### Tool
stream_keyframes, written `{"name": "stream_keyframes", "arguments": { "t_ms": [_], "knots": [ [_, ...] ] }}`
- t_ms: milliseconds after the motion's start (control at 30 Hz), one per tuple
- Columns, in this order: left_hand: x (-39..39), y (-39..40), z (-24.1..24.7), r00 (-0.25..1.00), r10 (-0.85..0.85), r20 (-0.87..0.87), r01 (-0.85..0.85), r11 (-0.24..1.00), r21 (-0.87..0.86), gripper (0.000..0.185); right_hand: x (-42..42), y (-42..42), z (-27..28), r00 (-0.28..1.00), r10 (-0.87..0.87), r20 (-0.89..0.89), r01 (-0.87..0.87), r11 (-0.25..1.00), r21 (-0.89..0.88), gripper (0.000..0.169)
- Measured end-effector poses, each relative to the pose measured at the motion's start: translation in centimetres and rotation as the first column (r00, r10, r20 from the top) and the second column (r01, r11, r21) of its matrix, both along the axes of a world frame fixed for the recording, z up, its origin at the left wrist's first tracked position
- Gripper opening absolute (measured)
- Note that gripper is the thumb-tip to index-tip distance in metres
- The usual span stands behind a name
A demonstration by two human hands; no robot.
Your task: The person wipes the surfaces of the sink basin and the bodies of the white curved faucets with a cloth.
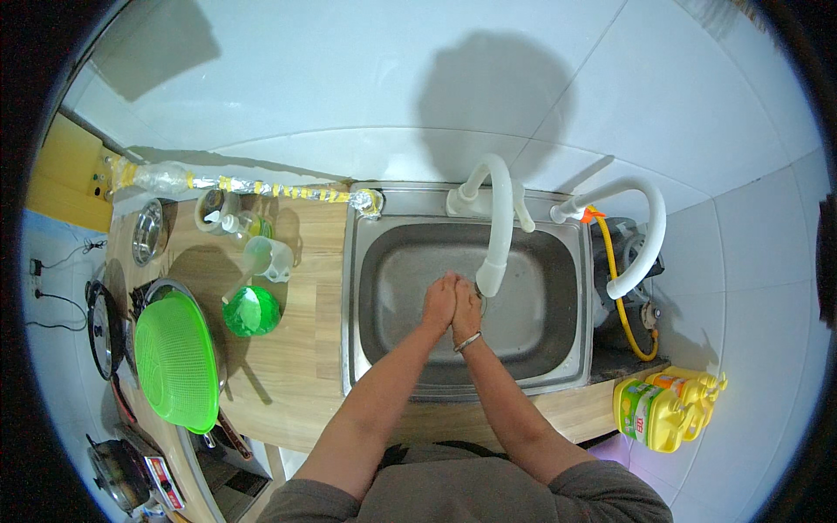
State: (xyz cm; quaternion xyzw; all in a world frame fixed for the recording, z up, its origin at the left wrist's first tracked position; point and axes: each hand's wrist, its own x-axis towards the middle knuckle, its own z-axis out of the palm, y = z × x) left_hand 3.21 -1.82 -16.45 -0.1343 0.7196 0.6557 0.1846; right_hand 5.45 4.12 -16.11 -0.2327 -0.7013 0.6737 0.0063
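My left hand [438, 304] and my right hand [466, 310] are pressed together side by side over the stainless steel sink basin [536, 314]. Their fingers point away from me, and what lies between the palms is hidden. A bangle [467, 341] circles my right wrist. The outlet of a white gooseneck faucet [501, 216] hangs just right of my right fingers. Whether water is running cannot be made out. The faucet's lever handle [522, 208] stands on the right of its base.
A second white curved spout [647, 209] and a yellow hose [614, 274] are at right, near yellow detergent jugs [654, 415]. On the left wooden counter [314, 261] stand a green colander [173, 359], a green bowl [252, 310], a plastic measuring cup [274, 259] and a metal bowl [149, 232].
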Motion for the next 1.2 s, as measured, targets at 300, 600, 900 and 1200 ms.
{"name": "stream_keyframes", "arguments": {
  "t_ms": [300,600,900,1200],
  "knots": [
    [-0.6,-1.5,1.1,0.993,-0.106,-0.055,0.103,0.993,-0.058,0.034,-1.1,1.8,-1.1,0.937,0.298,0.182,-0.349,0.789,0.505,0.035],
    [1.2,-4.2,2.5,0.996,0.086,-0.04,-0.088,0.995,-0.049,0.028,-0.7,2.4,1.5,0.83,0.535,0.16,-0.522,0.643,0.56,0.024],
    [0.8,-6.6,4.4,0.947,-0.321,0.019,0.319,0.946,0.061,0.025,-1.7,4.4,-1.5,0.972,0.218,0.085,-0.233,0.943,0.238,0.02],
    [-0.4,-6.1,6.1,0.936,-0.353,0.001,0.352,0.934,0.068,0.018,-2.0,4.2,2.2,0.938,0.345,-0.03,-0.33,0.916,0.227,0.018]
  ]
}}
